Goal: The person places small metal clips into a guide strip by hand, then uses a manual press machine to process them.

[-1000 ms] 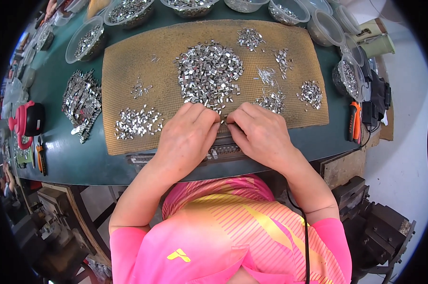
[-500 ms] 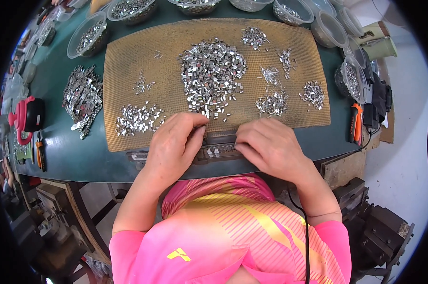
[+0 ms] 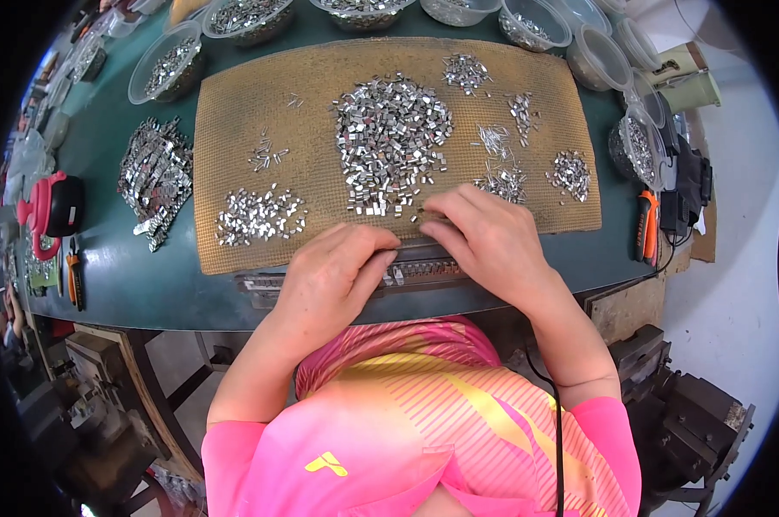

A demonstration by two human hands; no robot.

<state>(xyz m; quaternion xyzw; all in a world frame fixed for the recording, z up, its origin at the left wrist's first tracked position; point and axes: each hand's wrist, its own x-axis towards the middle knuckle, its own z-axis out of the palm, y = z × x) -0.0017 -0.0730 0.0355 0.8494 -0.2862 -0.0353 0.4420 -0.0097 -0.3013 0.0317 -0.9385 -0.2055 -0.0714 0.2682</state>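
Observation:
A long dark metal fixture (image 3: 430, 270) with a slotted row lies along the near edge of the brown textured mat (image 3: 303, 172). A few small shiny pieces sit in its slots. Over its middle is my left hand (image 3: 338, 271), thumb and forefinger pinched at the row; what they hold is too small to make out. My right hand (image 3: 490, 246) has moved above the mat's near edge, its thumb and forefinger closed together by the lower end of a big pile of small silver metal pieces (image 3: 389, 142). Whatever lies between those fingertips is hidden.
Smaller heaps of metal pieces (image 3: 260, 215) and thin pins (image 3: 495, 140) lie around the mat. Linked metal strips (image 3: 155, 177) are piled at left. Plastic tubs (image 3: 601, 59) line the back and right. Orange-handled pliers (image 3: 646, 226) lie at right, another pair (image 3: 75, 274) at left.
My right hand has lifted off the fixture and moved up and left toward the big pile. My left hand has shifted slightly right and down along the fixture.

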